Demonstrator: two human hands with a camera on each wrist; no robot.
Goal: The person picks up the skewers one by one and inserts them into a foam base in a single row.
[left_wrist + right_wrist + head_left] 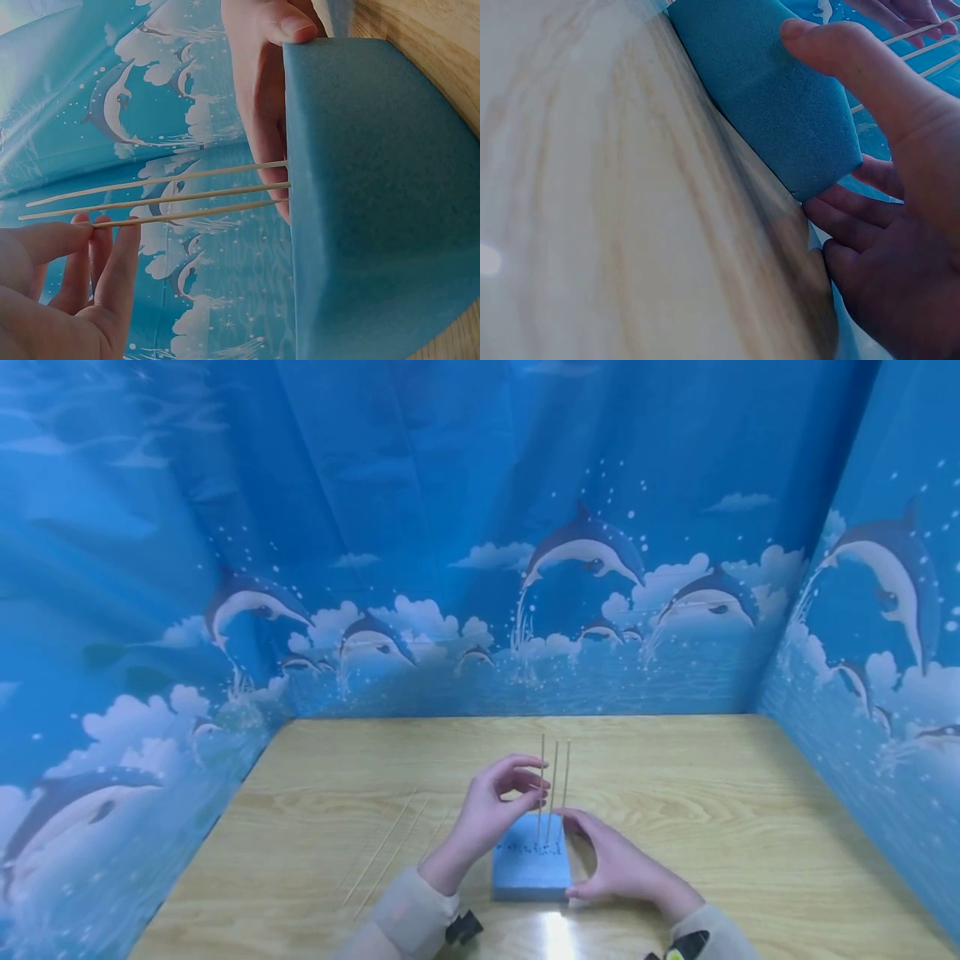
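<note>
A blue foam block (528,870) with dark markings on its top lies on the table. Three thin wooden sticks (551,814) stand upright in it. My left hand (491,802) pinches the leftmost stick (195,214) near its upper end between thumb and fingertips; the other two sticks (157,200) rise close beside it. On the block's right side, my right hand (618,864) holds it, thumb at the near corner and fingers toward the far side. In the right wrist view the thumb (832,49) presses the foam (757,97).
Several loose thin sticks (380,847) lie on the wood-grain table (720,793) left of the block, near my left forearm. A blue curtain (420,527) printed with dolphins and clouds encloses the table at the back and both sides.
</note>
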